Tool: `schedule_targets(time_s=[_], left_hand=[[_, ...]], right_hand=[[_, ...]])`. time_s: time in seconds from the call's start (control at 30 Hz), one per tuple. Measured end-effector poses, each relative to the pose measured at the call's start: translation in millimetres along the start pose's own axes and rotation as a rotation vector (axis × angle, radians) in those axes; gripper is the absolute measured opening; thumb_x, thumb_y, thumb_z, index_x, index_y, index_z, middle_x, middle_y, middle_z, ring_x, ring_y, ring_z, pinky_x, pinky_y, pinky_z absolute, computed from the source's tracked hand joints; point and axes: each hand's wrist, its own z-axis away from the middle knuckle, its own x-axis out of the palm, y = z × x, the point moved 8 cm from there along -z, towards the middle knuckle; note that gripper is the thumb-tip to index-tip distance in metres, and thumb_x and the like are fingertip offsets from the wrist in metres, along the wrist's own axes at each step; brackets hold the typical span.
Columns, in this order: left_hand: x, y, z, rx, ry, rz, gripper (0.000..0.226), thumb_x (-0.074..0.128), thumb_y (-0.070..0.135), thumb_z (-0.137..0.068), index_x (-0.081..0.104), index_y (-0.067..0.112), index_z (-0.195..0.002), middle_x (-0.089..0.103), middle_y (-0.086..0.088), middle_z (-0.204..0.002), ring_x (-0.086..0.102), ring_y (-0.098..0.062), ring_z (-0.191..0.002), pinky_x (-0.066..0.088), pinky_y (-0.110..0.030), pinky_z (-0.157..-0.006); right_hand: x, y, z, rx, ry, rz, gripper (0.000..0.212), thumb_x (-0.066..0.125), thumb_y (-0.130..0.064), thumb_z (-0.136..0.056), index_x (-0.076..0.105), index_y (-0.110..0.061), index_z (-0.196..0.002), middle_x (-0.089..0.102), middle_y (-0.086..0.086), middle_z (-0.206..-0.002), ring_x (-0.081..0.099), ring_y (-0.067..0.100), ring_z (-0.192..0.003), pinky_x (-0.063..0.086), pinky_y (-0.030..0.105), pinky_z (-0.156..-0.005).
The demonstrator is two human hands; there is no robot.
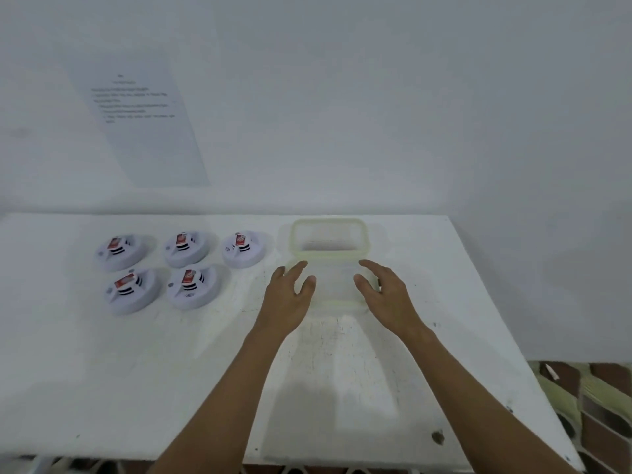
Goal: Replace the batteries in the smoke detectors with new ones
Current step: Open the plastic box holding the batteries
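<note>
- On the white table, L side: five round white plastic smoke detectors in two rows, three at back, two in front, each lying back-side up w/ a red-labelled battery showing in its middle slot.
- Back row L to R: detector, detector, detector; front row: detector and the one first pointed at. All sit near each other, not touching.
- Just R of the detectors, centre-back of table: clear rectangular plastic container w/ pale yellow-green rim, open top facing up; contents can't be told.
- In front of it, touching or overlapping its near edge: a 2nd clear piece w/ same pale rim, prob. the lid or a 2nd box – blurred, can't tell which.
- Left hand: fingers straight & spread, grip loose, at L side of that clear piece, holding nothing; contact w/ it unclear.
- Right hand: fingers relaxed, slightly bent, spread, at R side of same piece, holding nothing.
- Both bare forearms reach in from the near edge of the table.
- On the white wall behind, upper L: a printed paper sheet, text too blurred to read.
- Far R, below table: patterned brown & green floor.
</note>
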Motion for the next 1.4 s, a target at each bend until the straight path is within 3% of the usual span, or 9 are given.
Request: schedule_targets(time_s=[0.17, 0.3, 0.63, 0.73, 0.87, 1.03, 1.13, 1.2, 1.4], left_hand=[[1.2, -2.4, 13.9, -0.052, 0.025, 0.074, 0.045, 0.056, 0.045, -0.092, 0.05, 0.039, -0.136, 0.045, 0.001, -0.122, 0.049, 0.0, -0.1, 0.032, -0.018, -0.088], [4.3, -9.2, 29.1, -0.117, -0.018, 0.208, 0.046, 0.065, 0.052, -0.085, 0.054, 0.047, -0.129, 0.039, 0.005, -0.119, 0.048, -0.007, -0.111, 0.037, -0.02, -0.09], [2.8, -13.5, 29.2, -0.105, -0.017, 0.289, 0.046, 0.071, 0.061, -0.074, 0.059, 0.056, -0.117, 0.05, 0.007, -0.127, 0.048, -0.012, -0.122, 0.043, -0.036, -0.105], [2.6, -14.3, 26.3, -0.094, -0.032, 0.282, 0.048, 0.071, 0.065, -0.071, 0.059, 0.057, -0.116, 0.05, 0.006, -0.133, 0.048, -0.013, -0.126, 0.041, -0.04, -0.108], [3.1, -15.9, 21.0, -0.086, -0.059, 0.272, 0.051, 0.07, 0.071, -0.066, 0.057, 0.061, -0.114, 0.052, 0.005, -0.13, 0.051, -0.015, -0.123, 0.046, -0.043, -0.104], [4.6, -9.0, 20.3, -0.078, -0.245, 0.112, 0.079, 0.074, 0.066, -0.062, 0.043, 0.055, -0.134, 0.04, 0.004, -0.121, 0.044, -0.013, -0.114, 0.039, -0.026, -0.095], [3.0, -4.7, 15.6, -0.036, -0.391, -0.026, 0.095, 0.08, 0.062, -0.059, 0.033, 0.053, -0.141, 0.035, 0.006, -0.123, 0.04, -0.013, -0.117, 0.037, -0.029, -0.101], [-1.4, -0.2, 9.7, 0.004, -0.437, -0.108, 0.094, 0.08, 0.062, -0.059, 0.035, 0.051, -0.141, 0.033, 0.008, -0.129, 0.037, -0.013, -0.123, 0.034, -0.029, -0.102], [-13.0, 2.6, -2.0, 0.057, -0.301, -0.215, 0.059, 0.067, 0.06, -0.078, 0.053, 0.043, -0.132, 0.026, 0.003, -0.153, 0.035, -0.018, -0.136, 0.031, -0.033, -0.106]], right_hand=[[3.5, 10.3, 6.6, 0.059, 0.011, -0.051, 0.032, 0.06, -0.035, -0.095, 0.051, -0.028, -0.126, 0.042, 0.003, -0.124, 0.048, 0.014, -0.106, 0.039, 0.012, -0.077], [6.6, 15.8, 17.5, 0.08, -0.013, -0.072, 0.035, 0.065, -0.043, -0.09, 0.049, -0.035, -0.12, 0.038, 0.002, -0.12, 0.051, 0.014, -0.103, 0.047, 0.023, -0.081], [8.4, 13.5, 20.4, 0.021, -0.049, -0.126, 0.035, 0.066, -0.04, -0.089, 0.049, -0.033, -0.118, 0.052, -0.007, -0.12, 0.053, -0.003, -0.1, 0.043, 0.004, -0.065], [9.1, 12.4, 19.0, 0.014, -0.062, -0.203, 0.032, 0.07, -0.038, -0.087, 0.051, -0.031, -0.113, 0.057, -0.016, -0.113, 0.057, -0.012, -0.096, 0.047, 0.004, -0.067], [1.6, 16.2, 18.8, 0.003, 0.044, -0.194, 0.033, 0.075, -0.044, -0.081, 0.056, -0.035, -0.106, 0.06, -0.017, -0.111, 0.061, 0.006, -0.101, 0.052, 0.016, -0.078], [3.6, 10.7, 14.4, -0.003, -0.022, -0.041, 0.035, 0.071, -0.038, -0.086, 0.055, -0.031, -0.117, 0.042, -0.003, -0.128, 0.046, 0.011, -0.116, 0.038, 0.005, -0.083], [3.3, 2.0, 11.1, -0.126, -0.034, 0.035, 0.034, 0.071, -0.034, -0.088, 0.06, -0.032, -0.12, 0.046, -0.006, -0.138, 0.042, 0.015, -0.131, 0.037, 0.034, -0.109], [1.7, 1.1, 12.7, -0.129, -0.033, 0.051, 0.038, 0.072, -0.033, -0.086, 0.062, -0.032, -0.123, 0.051, -0.005, -0.129, 0.047, 0.018, -0.125, 0.041, 0.042, -0.108], [1.5, 8.9, 25.7, 0.021, -0.198, 0.035, 0.059, 0.072, -0.044, -0.084, 0.051, -0.04, -0.138, 0.048, -0.003, -0.125, 0.05, 0.016, -0.116, 0.043, 0.025, -0.091]])
